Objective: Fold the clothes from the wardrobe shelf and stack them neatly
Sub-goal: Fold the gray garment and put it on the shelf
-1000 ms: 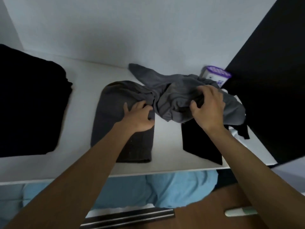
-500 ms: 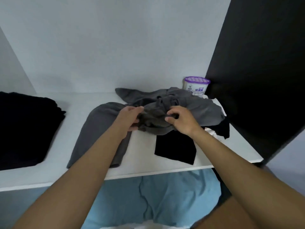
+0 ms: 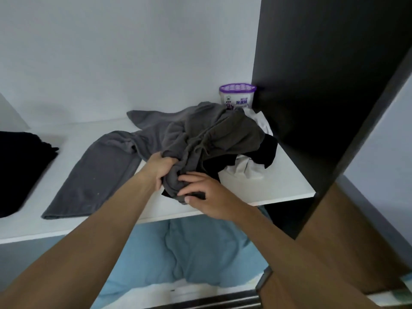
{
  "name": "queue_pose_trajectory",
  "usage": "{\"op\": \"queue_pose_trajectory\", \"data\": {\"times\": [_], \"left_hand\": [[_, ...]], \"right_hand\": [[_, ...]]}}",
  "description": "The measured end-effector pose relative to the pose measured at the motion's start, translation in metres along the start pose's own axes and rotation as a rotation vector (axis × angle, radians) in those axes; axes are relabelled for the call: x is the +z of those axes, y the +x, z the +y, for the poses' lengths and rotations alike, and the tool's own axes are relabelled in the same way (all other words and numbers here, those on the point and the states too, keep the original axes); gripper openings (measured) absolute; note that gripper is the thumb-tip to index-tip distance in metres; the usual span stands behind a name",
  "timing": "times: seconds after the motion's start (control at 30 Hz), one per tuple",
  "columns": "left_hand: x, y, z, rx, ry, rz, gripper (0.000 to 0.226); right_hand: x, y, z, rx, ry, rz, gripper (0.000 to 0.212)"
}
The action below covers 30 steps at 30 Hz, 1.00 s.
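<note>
Dark grey trousers (image 3: pixel 104 170) sprawl over the white wardrobe shelf (image 3: pixel 278 184); one leg lies flat toward the front left, and the drawstring waist is bunched up in the middle. My left hand (image 3: pixel 161 168) grips the bunched grey cloth from the left. My right hand (image 3: pixel 205 195) holds the same bunch from the front, thumb under the cloth near the shelf's front edge. Under the heap lie a black garment (image 3: pixel 266 152) and a white one (image 3: pixel 247 170).
A pile of black clothes (image 3: pixel 20 166) sits at the shelf's left end. A white tub with a purple lid (image 3: pixel 237 95) stands at the back right, against the dark side panel (image 3: pixel 323 85). Blue fabric (image 3: pixel 200 253) hangs below the shelf.
Both hands have pulled the bunched waist of the grey trousers toward the shelf's front edge. The white garment beneath has come into view, and the camera has tilted up.
</note>
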<state>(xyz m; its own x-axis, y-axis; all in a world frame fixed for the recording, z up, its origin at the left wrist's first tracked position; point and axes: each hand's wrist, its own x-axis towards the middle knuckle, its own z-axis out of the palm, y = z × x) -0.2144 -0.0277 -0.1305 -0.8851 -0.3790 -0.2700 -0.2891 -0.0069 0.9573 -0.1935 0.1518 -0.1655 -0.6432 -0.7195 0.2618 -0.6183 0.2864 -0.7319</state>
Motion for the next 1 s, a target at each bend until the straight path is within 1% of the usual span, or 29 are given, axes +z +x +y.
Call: {"op": "queue_pose_trajectory", "data": {"times": [0.07, 0.13, 0.2, 0.23, 0.27, 0.3, 0.33, 0.37, 0.43, 0.47, 0.5, 0.53, 0.57, 0.63, 0.7, 0.73, 0.8, 0.87, 0.93, 0.97, 1.0], "left_hand": [[0.000, -0.006, -0.004, 0.022, -0.043, 0.024, 0.025], [-0.001, -0.017, -0.004, 0.065, -0.115, 0.046, 0.024], [-0.005, -0.028, 0.000, 0.130, -0.204, 0.048, 0.025], [-0.010, -0.034, 0.005, 0.167, -0.246, 0.044, 0.025], [-0.015, -0.040, 0.011, 0.203, -0.289, 0.037, 0.025], [-0.021, -0.048, 0.017, 0.232, -0.330, 0.025, 0.024], [-0.028, -0.056, 0.024, 0.254, -0.371, 0.008, 0.024], [-0.036, -0.066, 0.031, 0.272, -0.404, -0.011, 0.027], [-0.055, -0.085, 0.042, 0.309, -0.438, -0.054, 0.036], [-0.068, -0.095, 0.046, 0.329, -0.433, -0.085, 0.037], [-0.082, -0.105, 0.047, 0.344, -0.409, -0.117, 0.037], [-0.097, -0.116, 0.046, 0.346, -0.378, -0.142, 0.038], [-0.113, -0.125, 0.043, 0.336, -0.343, -0.157, 0.038], [-0.151, -0.140, 0.030, 0.303, -0.262, -0.155, 0.034], [-0.191, -0.151, 0.010, 0.248, -0.202, -0.118, 0.026], [-0.210, -0.156, -0.003, 0.212, -0.205, -0.101, 0.022], [-0.247, -0.167, -0.032, 0.146, -0.244, -0.105, 0.019], [-0.278, -0.179, -0.063, 0.101, -0.185, -0.124, 0.019], [-0.302, -0.189, -0.091, 0.094, 0.010, -0.139, 0.028], [-0.310, -0.195, -0.104, 0.110, 0.104, -0.142, 0.038], [-0.317, -0.201, -0.116, 0.126, 0.156, -0.139, 0.050]], "right_hand": [[-0.003, -0.010, 0.004, 0.052, 0.138, 0.092, 0.019], [-0.010, -0.013, 0.004, 0.158, 0.277, 0.295, 0.018], [-0.021, -0.012, 0.003, 0.342, 0.467, 0.521, 0.017], [-0.027, -0.011, 0.002, 0.447, 0.585, 0.591, 0.013], [-0.033, -0.009, -0.001, 0.537, 0.694, 0.614, 0.009], [-0.040, -0.006, -0.004, 0.612, 0.784, 0.602, 0.008], [-0.045, -0.002, -0.007, 0.674, 0.880, 0.570, 0.018], [-0.049, 0.002, -0.011, 0.722, 0.995, 0.528, 0.035], [-0.053, 0.014, -0.025, 0.721, 1.244, 0.425, 0.063], [-0.053, 0.020, -0.035, 0.688, 1.338, 0.375, 0.071], [-0.051, 0.027, -0.047, 0.651, 1.405, 0.341, 0.074], [-0.047, 0.035, -0.062, 0.621, 1.447, 0.336, 0.072], [-0.041, 0.043, -0.081, 0.606, 1.453, 0.364, 0.065], [-0.022, 0.059, -0.125, 0.610, 1.399, 0.457, 0.046], [0.006, 0.070, -0.166, 0.634, 1.333, 0.497, 0.029], [0.022, 0.073, -0.184, 0.635, 1.329, 0.486, 0.026], [0.057, 0.075, -0.216, 0.624, 1.362, 0.442, 0.029], [0.095, 0.072, -0.241, 0.623, 1.406, 0.407, 0.029], [0.136, 0.066, -0.259, 0.639, 1.446, 0.387, 0.022], [0.155, 0.061, -0.265, 0.657, 1.460, 0.389, 0.020], [0.174, 0.056, -0.270, 0.676, 1.465, 0.400, 0.023]]}}
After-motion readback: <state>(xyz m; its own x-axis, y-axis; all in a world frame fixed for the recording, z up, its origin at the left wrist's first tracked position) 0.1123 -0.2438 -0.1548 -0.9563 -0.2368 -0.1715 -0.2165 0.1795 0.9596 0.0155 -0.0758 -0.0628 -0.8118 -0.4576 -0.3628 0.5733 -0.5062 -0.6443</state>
